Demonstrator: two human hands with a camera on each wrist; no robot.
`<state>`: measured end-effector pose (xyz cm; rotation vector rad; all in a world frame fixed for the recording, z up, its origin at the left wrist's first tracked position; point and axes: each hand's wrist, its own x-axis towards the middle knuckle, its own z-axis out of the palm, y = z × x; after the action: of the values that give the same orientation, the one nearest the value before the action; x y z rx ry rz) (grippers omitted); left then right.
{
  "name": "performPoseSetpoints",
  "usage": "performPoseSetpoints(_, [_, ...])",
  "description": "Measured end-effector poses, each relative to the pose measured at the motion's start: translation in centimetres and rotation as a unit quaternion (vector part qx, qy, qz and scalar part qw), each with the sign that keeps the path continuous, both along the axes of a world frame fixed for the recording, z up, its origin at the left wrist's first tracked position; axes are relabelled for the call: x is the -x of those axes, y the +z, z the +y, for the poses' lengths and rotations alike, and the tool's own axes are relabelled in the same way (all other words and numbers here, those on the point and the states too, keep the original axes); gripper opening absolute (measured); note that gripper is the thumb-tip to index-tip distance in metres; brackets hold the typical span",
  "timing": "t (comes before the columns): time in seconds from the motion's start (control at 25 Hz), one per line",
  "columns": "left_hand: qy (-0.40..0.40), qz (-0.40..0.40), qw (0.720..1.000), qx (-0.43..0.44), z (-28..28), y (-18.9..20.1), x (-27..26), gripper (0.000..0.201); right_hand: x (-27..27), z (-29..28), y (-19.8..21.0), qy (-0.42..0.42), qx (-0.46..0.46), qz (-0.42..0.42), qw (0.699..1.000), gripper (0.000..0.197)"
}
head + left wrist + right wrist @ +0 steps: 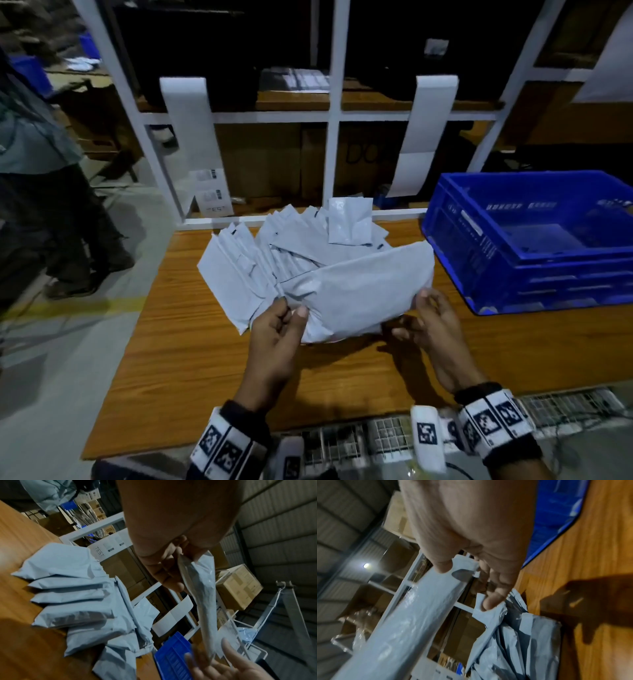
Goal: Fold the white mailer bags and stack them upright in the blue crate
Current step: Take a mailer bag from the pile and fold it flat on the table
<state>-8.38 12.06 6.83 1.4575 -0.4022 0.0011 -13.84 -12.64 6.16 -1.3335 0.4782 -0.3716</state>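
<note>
Both hands are up over the wooden table (191,359), and between them hangs one white mailer bag (359,291), stretched sideways and lifted clear of the tabletop. The left hand (274,342) pinches the bag's left end between thumb and fingers; from the left wrist the plastic shows edge-on, running out of that pinch toward the other palm. The right hand (431,325) has the right end, thumb on top and fingers curled under it. So the hands are apart, each clamped on its own end of the same bag.

Directly behind the held bag lies the pile of mailer bags (260,253), fanned across the middle of the table, overlapping like cards, with one small bag standing up at the back. The held bag overlaps the pile's near edge in the head view, hiding part of it.

Off to the right sits the blue crate (534,240), on the table near the right hand; its floor looks bare in the part that shows. Behind the table runs a white metal frame (334,137), with paper strips hanging over its crossbar and cardboard boxes (267,161) beyond. At far left another person's legs (68,222) stand on the floor.
</note>
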Motion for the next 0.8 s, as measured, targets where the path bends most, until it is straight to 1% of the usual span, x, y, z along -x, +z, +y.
performPoseSetpoints(0.04, [-0.003,0.019,1.000,-0.011,-0.7,-0.4,-0.2,0.023,0.9,-0.9,0.0,-0.022,0.003,-0.004,1.000,0.032])
performPoseSetpoints(0.08, [-0.001,0.040,0.999,-0.029,-1.4,-0.8,-0.3,0.010,1.8,-1.8,-0.2,-0.037,0.016,-0.003,0.999,0.035])
performPoseSetpoints(0.12, [0.010,0.056,0.997,-0.052,-2.0,-1.4,-0.5,0.013,2.6,-2.6,-0.4,-0.046,0.030,0.003,0.999,0.038])
performPoseSetpoints(0.16, [0.014,0.062,0.995,-0.076,-2.7,-2.0,-0.5,0.026,3.5,-3.6,-0.8,-0.058,0.042,0.011,0.997,0.040])
performPoseSetpoints(0.2, [0.014,0.058,0.994,-0.095,-3.2,-2.8,-0.7,0.035,4.2,-4.4,-1.3,-0.071,0.046,0.021,0.996,0.040])
performPoseSetpoints(0.28, [-0.009,0.040,0.987,-0.158,-5.0,-4.3,-1.0,0.045,5.8,-6.3,-2.3,-0.086,0.043,0.055,0.994,0.041])
performPoseSetpoints(0.32, [-0.021,0.034,0.978,-0.202,-6.0,-5.0,-1.0,0.050,6.4,-7.2,-2.8,-0.083,0.045,0.077,0.993,0.037])
performPoseSetpoints(0.36, [-0.029,0.019,0.968,-0.249,-7.1,-6.2,-1.0,0.056,7.1,-8.3,-3.3,-0.073,0.053,0.099,0.991,0.031])
performPoseSetpoints(0.44, [-0.027,-0.047,0.943,-0.328,-9.7,-8.1,-0.4,0.061,8.1,-10.8,-4.6,-0.052,0.085,0.150,0.984,0.023])
performPoseSetpoints(0.52, [-0.034,-0.129,0.918,-0.373,-12.5,-10.1,1.4,0.062,8.9,-13.3,-6.5,-0.045,0.113,0.187,0.975,0.023])
performPoseSetpoints(0.6, [-0.049,-0.176,0.886,-0.427,-15.3,-12.1,4.2,0.063,9.7,-15.4,-8.8,-0.025,0.151,0.207,0.966,0.025])
performPoseSetpoints(0.68, [-0.051,-0.179,0.850,-0.493,-17.8,-14.1,6.5,0.069,10.7,-17.1,-11.0,0.015,0.215,0.234,0.948,0.030])
performPoseSetpoints(0.72, [-0.046,-0.172,0.837,-0.517,-18.6,-14.6,7.3,0.071,11.1,-17.5,-11.7,0.034,0.240,0.242,0.939,0.033])
performPoseSetpoints(0.8, [-0.018,-0.173,0.827,-0.535,-19.7,-15.1,8.1,0.071,11.5,-18.5,-12.4,0.062,0.294,0.258,0.918,0.038])
